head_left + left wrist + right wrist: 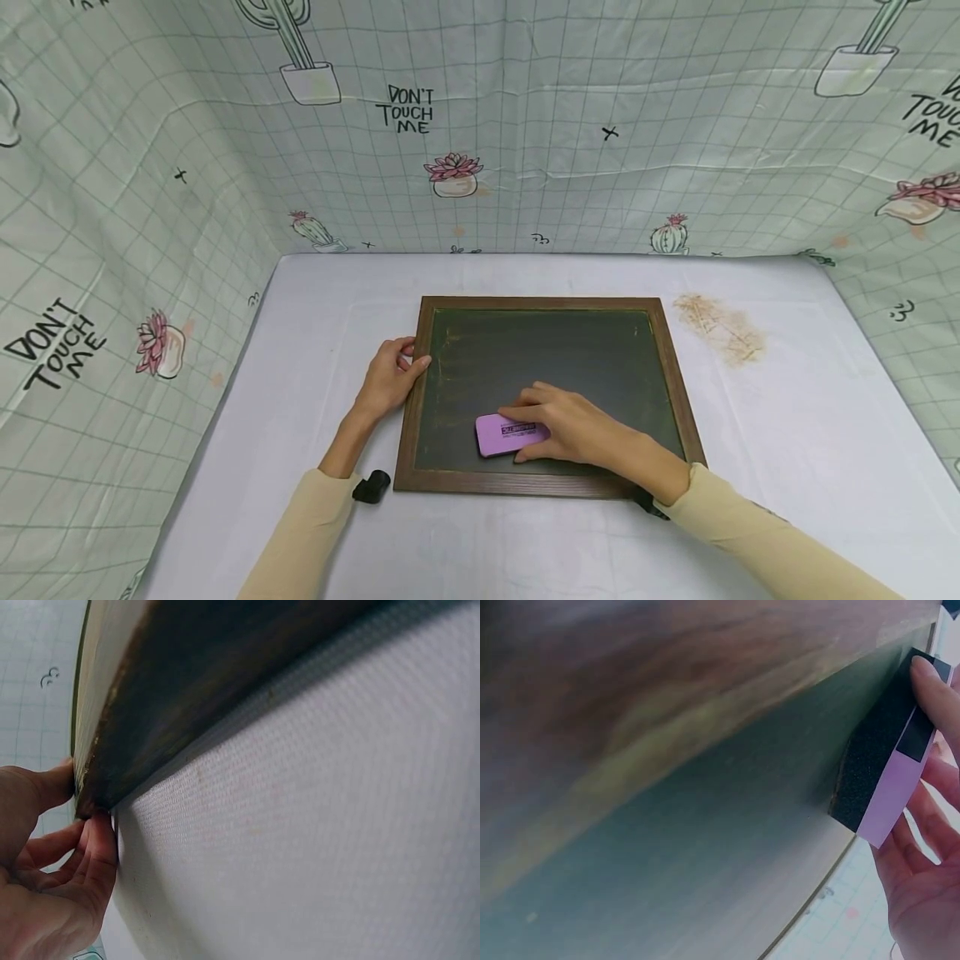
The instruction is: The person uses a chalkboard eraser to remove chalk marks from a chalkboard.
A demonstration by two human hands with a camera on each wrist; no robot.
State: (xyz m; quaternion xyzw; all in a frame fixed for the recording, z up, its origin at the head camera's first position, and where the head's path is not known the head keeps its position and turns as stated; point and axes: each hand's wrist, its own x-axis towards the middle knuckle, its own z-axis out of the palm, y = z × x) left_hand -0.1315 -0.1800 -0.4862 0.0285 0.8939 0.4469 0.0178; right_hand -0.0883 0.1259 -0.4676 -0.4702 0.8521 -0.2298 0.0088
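A chalkboard (pixel 547 358) with a brown wooden frame lies on the table, faint yellowish smears along its left side. My left hand (pixel 392 377) pinches the left side of that frame, thumb on top; in the left wrist view the fingers (pixel 97 855) curl against its lower edge. My right hand (pixel 573 425) grips a purple chalk eraser (pixel 498 435) by its right end, over the lower middle of the board. The right wrist view shows the eraser's dark felt side (pixel 870 750) facing the board, with the thumb (pixel 930 686) along one side.
White cloth covers the table (pixel 315 333), with a brownish stain (pixel 720 327) right of the board. A printed grid curtain (pixel 525 125) stands behind and at both sides. A black wrist device (pixel 371 487) sits at the left sleeve.
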